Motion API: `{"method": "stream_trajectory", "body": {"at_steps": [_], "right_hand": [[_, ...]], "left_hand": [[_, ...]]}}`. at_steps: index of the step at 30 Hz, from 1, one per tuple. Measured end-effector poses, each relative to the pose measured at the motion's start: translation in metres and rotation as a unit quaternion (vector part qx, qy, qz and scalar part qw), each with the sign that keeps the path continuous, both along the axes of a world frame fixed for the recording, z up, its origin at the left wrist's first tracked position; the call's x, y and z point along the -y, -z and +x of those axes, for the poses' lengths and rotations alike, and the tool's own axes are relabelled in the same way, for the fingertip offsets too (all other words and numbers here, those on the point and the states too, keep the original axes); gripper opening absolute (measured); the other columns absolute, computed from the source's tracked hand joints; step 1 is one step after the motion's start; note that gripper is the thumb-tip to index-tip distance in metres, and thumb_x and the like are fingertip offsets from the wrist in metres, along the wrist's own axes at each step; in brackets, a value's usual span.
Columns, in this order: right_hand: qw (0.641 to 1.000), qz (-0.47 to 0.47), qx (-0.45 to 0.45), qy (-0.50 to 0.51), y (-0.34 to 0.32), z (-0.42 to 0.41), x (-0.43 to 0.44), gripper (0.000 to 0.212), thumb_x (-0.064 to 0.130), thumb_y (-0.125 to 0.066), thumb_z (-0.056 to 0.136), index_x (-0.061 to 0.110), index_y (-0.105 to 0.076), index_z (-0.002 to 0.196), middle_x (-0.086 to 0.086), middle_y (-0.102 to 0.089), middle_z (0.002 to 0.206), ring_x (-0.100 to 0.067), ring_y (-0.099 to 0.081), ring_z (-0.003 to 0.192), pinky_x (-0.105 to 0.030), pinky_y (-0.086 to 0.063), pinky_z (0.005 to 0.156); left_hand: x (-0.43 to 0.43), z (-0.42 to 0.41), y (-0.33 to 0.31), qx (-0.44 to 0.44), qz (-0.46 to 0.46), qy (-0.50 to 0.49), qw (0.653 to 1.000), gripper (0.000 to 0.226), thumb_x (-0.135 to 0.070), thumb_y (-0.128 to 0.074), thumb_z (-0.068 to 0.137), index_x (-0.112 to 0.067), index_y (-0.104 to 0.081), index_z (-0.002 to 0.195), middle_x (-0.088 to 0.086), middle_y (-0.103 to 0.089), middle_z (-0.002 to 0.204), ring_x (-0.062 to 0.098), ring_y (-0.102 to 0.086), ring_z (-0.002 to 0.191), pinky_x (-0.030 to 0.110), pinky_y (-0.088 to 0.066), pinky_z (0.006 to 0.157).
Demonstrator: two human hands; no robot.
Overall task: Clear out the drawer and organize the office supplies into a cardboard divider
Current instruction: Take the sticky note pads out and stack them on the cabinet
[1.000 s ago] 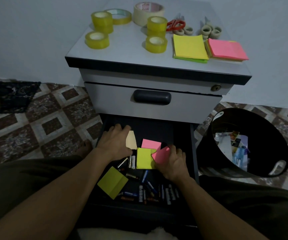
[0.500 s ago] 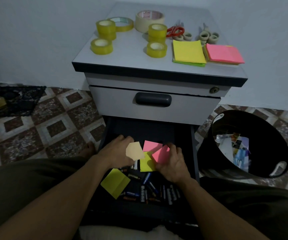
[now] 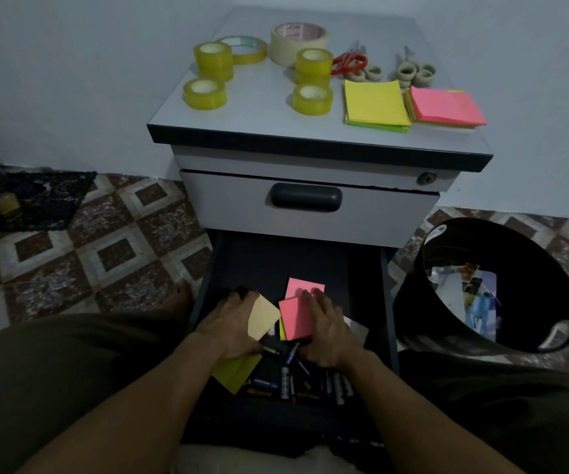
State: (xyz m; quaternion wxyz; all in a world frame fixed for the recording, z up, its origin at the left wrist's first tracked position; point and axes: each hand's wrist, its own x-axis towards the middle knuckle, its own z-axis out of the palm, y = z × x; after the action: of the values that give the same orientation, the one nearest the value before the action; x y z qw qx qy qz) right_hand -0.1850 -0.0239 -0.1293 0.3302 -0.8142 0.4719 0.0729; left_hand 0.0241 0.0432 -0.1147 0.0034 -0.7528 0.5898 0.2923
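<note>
Head view: in the open drawer point(image 3: 207, 268), a tan note pad point(image 3: 264, 316) is pinched by the left hand point(image 3: 231, 323) and a pink sticky pad point(image 3: 296, 318) by the right hand point(image 3: 327, 328), seemingly gathered for removal together; batteries point(image 3: 286, 384) are seen beneath.

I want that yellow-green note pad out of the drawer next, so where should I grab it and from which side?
Probably pinch the yellow-green pad by its near corner, coming from the drawer's front left. That corner points toward you and shows clear, while its far edge lies under the left hand and batteries crowd its right side.
</note>
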Motion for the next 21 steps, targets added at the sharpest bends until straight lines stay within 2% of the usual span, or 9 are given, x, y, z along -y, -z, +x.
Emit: {"method": "stream_trajectory", "body": {"at_steps": [4,7,12,14,16,18,21], "right_hand": [[1.000,-0.026,0.014,0.008,-0.004,-0.002,0.002,0.117,0.026,-0.078,0.080,0.033,0.011,0.156,-0.004,-0.012,0.156,-0.029,-0.024,0.138,-0.049,-0.031,0.115],[0.999,-0.017,0.033,0.030,-0.007,-0.003,0.001,0.112,0.028,-0.080,0.078,0.029,0.001,0.156,-0.004,-0.018,0.149,-0.025,-0.028,0.136,-0.046,-0.031,0.114],[0.997,-0.001,0.059,0.048,-0.009,-0.007,-0.001,0.099,0.031,-0.082,0.073,0.029,-0.019,0.149,-0.005,-0.023,0.140,-0.026,-0.038,0.129,-0.040,-0.041,0.110],[0.998,-0.040,0.039,0.031,-0.009,-0.007,-0.003,0.095,0.038,-0.078,0.076,0.021,-0.021,0.150,-0.007,-0.026,0.140,-0.024,-0.040,0.122,-0.036,-0.039,0.107],[0.993,-0.056,0.059,0.089,-0.009,-0.008,-0.002,0.088,0.037,-0.080,0.073,0.018,-0.032,0.145,-0.010,-0.034,0.138,-0.022,-0.044,0.113,-0.032,-0.042,0.100],[0.982,-0.044,0.085,0.165,-0.011,-0.012,0.003,0.087,0.034,-0.085,0.066,0.018,-0.038,0.138,-0.010,-0.037,0.134,-0.025,-0.048,0.114,-0.036,-0.047,0.097],[0.983,-0.055,0.039,0.172,-0.008,-0.020,0.012,0.092,0.045,-0.085,0.065,0.015,-0.033,0.136,-0.010,-0.031,0.131,-0.029,-0.038,0.122,-0.040,-0.038,0.106]], "left_hand": [[-0.002,0.002,0.001,-0.001,-0.003,-0.007,1.000,0.110,-0.050,-0.084,0.066,-0.030,-0.017,0.151,0.007,-0.037,0.143,0.027,-0.040,0.130,0.039,-0.042,0.103],[-0.003,0.003,0.000,-0.010,-0.002,-0.018,1.000,0.110,-0.048,-0.084,0.066,-0.031,-0.017,0.151,0.007,-0.038,0.141,0.026,-0.041,0.129,0.039,-0.043,0.103],[-0.001,0.002,-0.003,-0.037,-0.018,-0.050,0.998,0.104,-0.041,-0.083,0.068,-0.032,-0.019,0.150,0.006,-0.041,0.135,0.025,-0.044,0.122,0.037,-0.045,0.097],[0.001,0.002,-0.004,-0.050,-0.030,-0.072,0.996,0.104,-0.040,-0.082,0.068,-0.032,-0.019,0.150,0.005,-0.042,0.133,0.023,-0.046,0.118,0.037,-0.046,0.095],[0.004,0.000,-0.005,-0.062,-0.043,-0.096,0.993,0.105,-0.040,-0.082,0.068,-0.032,-0.019,0.151,0.005,-0.043,0.133,0.022,-0.047,0.117,0.038,-0.047,0.095],[0.009,-0.003,-0.006,-0.075,-0.057,-0.116,0.989,0.103,-0.041,-0.083,0.068,-0.031,-0.021,0.150,0.004,-0.043,0.131,0.022,-0.048,0.114,0.037,-0.047,0.093],[0.017,-0.012,-0.008,-0.099,-0.072,-0.130,0.984,0.096,-0.039,-0.083,0.070,-0.031,-0.027,0.147,0.003,-0.045,0.124,0.019,-0.049,0.106,0.035,-0.048,0.087]]}}
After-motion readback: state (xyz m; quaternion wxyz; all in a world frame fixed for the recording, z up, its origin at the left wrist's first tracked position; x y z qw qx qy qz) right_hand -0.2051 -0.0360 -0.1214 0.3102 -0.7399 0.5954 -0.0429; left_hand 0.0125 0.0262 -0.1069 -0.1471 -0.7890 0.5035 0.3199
